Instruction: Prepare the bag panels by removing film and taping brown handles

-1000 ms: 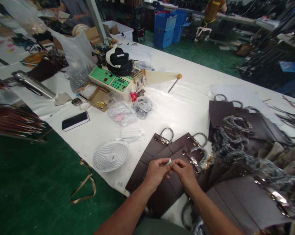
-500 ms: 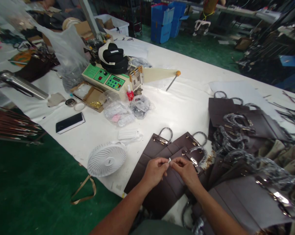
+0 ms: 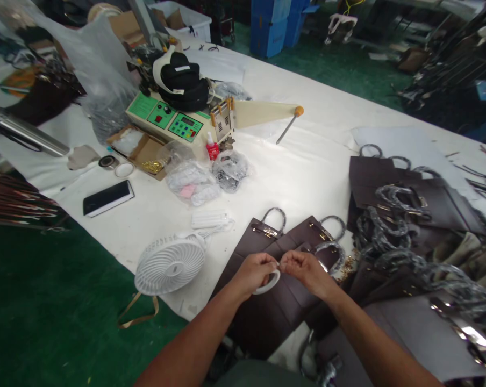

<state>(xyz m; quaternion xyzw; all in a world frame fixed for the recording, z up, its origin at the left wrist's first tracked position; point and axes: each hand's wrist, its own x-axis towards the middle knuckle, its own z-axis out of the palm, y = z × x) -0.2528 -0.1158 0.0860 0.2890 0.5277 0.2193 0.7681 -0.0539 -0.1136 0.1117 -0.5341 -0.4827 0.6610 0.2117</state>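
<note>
My left hand (image 3: pixel 256 273) is closed on a white ring-shaped roll (image 3: pixel 270 284), which looks like tape and shows below its fingers. Fingertips of my right hand (image 3: pixel 303 269) are pinched close against the left ones; what they hold is too small to make out. Both hands are above dark brown handbags (image 3: pixel 259 322) lying overlapped on the white table. The bags have metal clasps and handles, some wrapped in clear plastic.
A white fan (image 3: pixel 171 264) stands at the table's left edge, near a phone (image 3: pixel 108 198). Further back is a machine (image 3: pixel 174 121) with green panels, beside a red bottle (image 3: pixel 212 148). More bags (image 3: pixel 412 328) are piled on the right.
The white roll now shows under my left hand, where it was not visible before. My hands remain close together, and the view has shifted slightly.
</note>
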